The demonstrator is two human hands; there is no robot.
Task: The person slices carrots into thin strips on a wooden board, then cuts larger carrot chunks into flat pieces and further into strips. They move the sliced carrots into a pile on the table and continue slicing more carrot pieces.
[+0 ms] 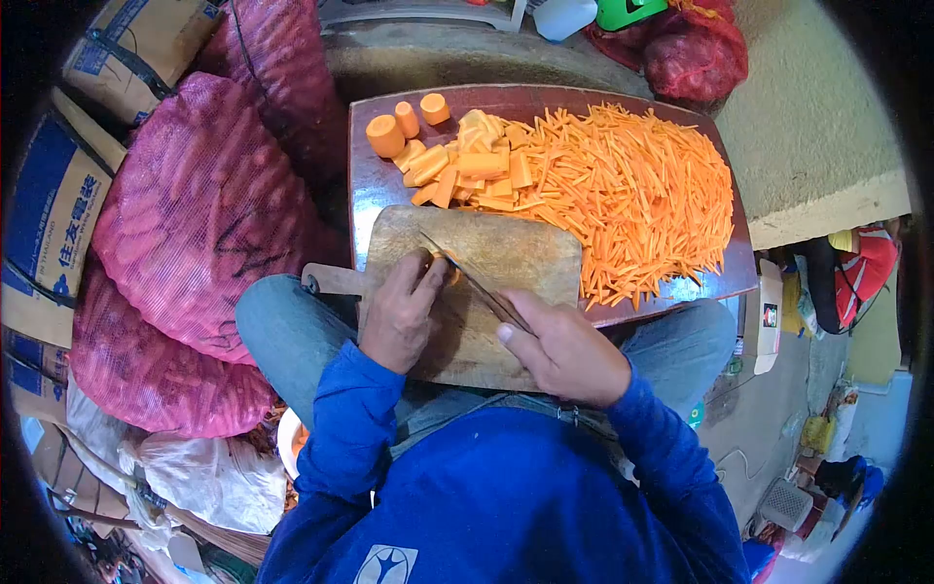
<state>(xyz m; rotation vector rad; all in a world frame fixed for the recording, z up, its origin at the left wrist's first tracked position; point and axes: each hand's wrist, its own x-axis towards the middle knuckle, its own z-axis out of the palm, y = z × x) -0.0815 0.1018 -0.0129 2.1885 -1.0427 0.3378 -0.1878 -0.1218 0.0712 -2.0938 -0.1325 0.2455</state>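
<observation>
A worn wooden cutting board (525, 258) lies across my lap, its handle pointing left. My right hand (569, 352) is closed round the handle of a knife (477, 280), whose blade slants up and left over the board. Beside the blade, the curled fingers of my left hand (404, 310) press a small carrot piece (454, 276) to the wood; most of it is hidden. Beyond the board, carrot slabs (482, 165) are piled next to a large heap of carrot sticks (647, 195). A few thick carrot chunks (385, 136) stand at the upper left.
The carrots rest on a dark red tabletop (574, 97). Full pink mesh sacks (204, 214) and cardboard boxes (49, 214) crowd the left side. A red net bag (693, 58) sits at the back right. Part of a white container (290, 438) shows by my left elbow.
</observation>
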